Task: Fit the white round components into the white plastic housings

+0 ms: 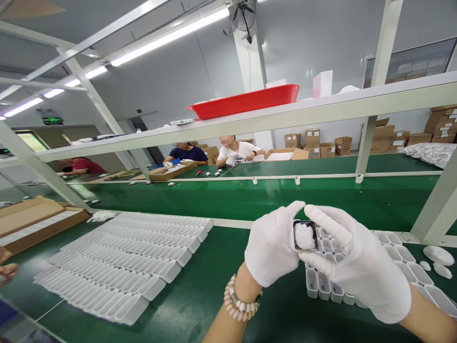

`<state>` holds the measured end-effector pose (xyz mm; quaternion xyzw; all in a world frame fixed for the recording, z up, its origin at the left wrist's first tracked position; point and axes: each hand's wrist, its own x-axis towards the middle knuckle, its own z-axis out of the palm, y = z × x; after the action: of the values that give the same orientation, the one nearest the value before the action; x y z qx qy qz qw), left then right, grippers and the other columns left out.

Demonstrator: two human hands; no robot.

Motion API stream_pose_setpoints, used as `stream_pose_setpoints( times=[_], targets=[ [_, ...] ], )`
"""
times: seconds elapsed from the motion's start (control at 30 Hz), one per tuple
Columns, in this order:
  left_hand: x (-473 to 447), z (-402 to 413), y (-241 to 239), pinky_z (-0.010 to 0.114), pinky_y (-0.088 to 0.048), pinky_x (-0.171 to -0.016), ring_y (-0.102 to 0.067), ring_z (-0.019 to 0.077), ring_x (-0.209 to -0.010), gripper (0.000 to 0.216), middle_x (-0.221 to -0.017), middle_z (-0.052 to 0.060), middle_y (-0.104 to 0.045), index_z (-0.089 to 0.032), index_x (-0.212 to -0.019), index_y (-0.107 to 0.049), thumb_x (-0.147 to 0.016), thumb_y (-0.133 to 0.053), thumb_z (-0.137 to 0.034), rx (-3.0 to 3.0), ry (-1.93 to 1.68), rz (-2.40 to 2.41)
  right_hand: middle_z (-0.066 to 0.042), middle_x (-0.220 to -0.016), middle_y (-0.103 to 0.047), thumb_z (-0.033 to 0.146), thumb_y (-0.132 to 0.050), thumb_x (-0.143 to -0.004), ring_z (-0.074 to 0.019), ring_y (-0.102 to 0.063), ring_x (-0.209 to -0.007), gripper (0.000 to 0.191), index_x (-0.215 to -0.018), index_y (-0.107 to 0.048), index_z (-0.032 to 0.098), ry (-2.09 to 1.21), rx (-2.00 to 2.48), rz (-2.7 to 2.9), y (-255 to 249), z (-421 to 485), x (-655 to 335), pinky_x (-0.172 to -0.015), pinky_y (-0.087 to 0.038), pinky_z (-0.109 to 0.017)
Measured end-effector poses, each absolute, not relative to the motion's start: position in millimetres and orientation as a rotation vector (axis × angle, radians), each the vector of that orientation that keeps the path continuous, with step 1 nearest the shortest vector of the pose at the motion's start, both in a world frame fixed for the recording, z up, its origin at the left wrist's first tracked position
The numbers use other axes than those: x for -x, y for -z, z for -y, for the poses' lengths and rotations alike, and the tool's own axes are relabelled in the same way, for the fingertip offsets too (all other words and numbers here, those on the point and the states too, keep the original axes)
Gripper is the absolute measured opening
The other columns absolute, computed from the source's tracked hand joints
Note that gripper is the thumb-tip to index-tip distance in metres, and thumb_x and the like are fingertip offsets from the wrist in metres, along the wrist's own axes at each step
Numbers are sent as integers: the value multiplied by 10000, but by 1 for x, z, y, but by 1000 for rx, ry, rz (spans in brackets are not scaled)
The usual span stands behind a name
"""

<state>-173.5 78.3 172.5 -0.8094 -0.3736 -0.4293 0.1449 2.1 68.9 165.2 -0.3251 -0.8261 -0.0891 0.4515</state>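
Two white gloves point(382, 286) cover the left hand point(269, 247) and the right hand point(371, 262), which meet in front of the body around a small black-edged piece point(305, 236) with a white, puffy middle. It is raised above the table point(189, 295), between the two hands. The left hand's fingers are clamped on its left side; the right hand's reach around its right side, one above and one below, though I cannot tell whether they grip it. A bracelet point(242, 305) of pale beads circles the left wrist. Beneath and beside the right hand stand small white cups point(324, 288) in tight rows, with wider white containers point(405, 253) to their right and a few white oval pieces point(438, 256) near the edge. On the left, long narrow white bins point(137, 305) fill a slanting block, an open cardboard box point(76, 228) beyond them. Another person's hand point(7, 271) shows at the left edge. Past the green strip point(193, 205) sit a person in dark blue point(191, 155) and a person in white point(241, 150). Overhead, a shelf point(164, 133) bears a red tray point(246, 102).
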Motion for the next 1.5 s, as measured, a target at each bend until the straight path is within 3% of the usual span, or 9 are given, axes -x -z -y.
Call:
stream_pose_setpoints(
  times=[0.23, 0.4, 0.63, 0.8, 0.9, 1.07, 1.27, 1.4, 1.5],
  targets=[
    [173, -78, -168, 339, -599, -722, -698, 238, -843, 556, -1001, 87, -702, -224, -1266, -493, -715, -570, -216, 2338, 1197, 1073, -59, -1075, -679, 151, -570, -828, -226, -676, -898, 320, -1127, -540, 262, 151, 732, 2093, -173, -67, -4, -752, -582, -373],
    [171, -78, -166, 341, -602, -752, -697, 243, -887, 551, -1044, 95, -696, -220, -1272, -485, -727, -571, -221, 2345, 1201, 1061, -35, -1036, -687, 136, -577, -819, -204, -678, -853, 263, -1042, -603, 273, 51, 770, 2096, -178, -63, -7, -735, -582, -335],
    [171, -79, -168, 330, -598, -741, -700, 232, -855, 568, -1028, 71, -704, -254, -1268, -472, -713, -574, -185, 2341, 1228, 1109, -9, -1304, -558, 124, -740, -641, -225, -594, -1152, 681, -1256, -557, 352, -634, 829, 1942, -185, -66, -10, -957, -537, -336],
    [173, -79, -168, 341, -598, -739, -701, 247, -866, 582, -1043, 84, -703, -239, -1274, -478, -703, -584, -214, 2334, 1229, 1099, -81, -1328, -566, 159, -677, -731, -267, -629, -1101, 451, -1167, -637, 265, -1186, 690, 1750, -189, -70, -17, -869, -579, -372],
    [173, -79, -168, 342, -598, -705, -702, 245, -831, 571, -1027, 91, -707, -229, -1266, -482, -704, -581, -209, 2312, 1233, 1089, -91, -1324, -579, 219, -644, -809, -274, -616, -1129, 393, -1200, -632, 250, -1286, 717, 1721, -193, -69, -20, -881, -578, -373],
    [171, -82, -168, 330, -589, -685, -698, 224, -817, 532, -1000, 91, -710, -187, -1247, -469, -722, -553, -177, 2279, 1257, 1048, -35, -1297, -579, 305, -595, -878, -217, -602, -1132, 303, -1176, -649, 320, -668, 816, 2001, -190, -63, -17, -928, -544, -338],
    [173, -80, -169, 355, -584, -729, -694, 225, -844, 546, -1022, 89, -708, -172, -1253, -467, -720, -579, -206, 2360, 1289, 1115, -119, -1201, -565, 299, -612, -867, -263, -581, -1043, 363, -1223, -557, 252, 447, 552, 2131, -180, -75, -10, -814, -516, -429],
    [172, -74, -175, 338, -582, -673, -695, 233, -800, 649, -1028, 69, -709, -233, -1301, -460, -669, -600, -193, 2553, 1230, 1184, -80, -979, -649, 324, -532, -922, -215, -613, -845, 160, -1021, -624, 238, 597, 494, 2221, -187, -85, -9, -698, -473, -343],
    [169, -71, -180, 305, -562, -589, -684, 213, -702, 640, -928, 35, -720, -271, -1285, -489, -659, -584, -178, 2637, 1203, 1180, -43, -851, -666, 354, -466, -939, -184, -601, -742, 238, -847, -650, 235, 521, 568, 2250, -195, -83, -9, -673, -468, -299]
  ],
)
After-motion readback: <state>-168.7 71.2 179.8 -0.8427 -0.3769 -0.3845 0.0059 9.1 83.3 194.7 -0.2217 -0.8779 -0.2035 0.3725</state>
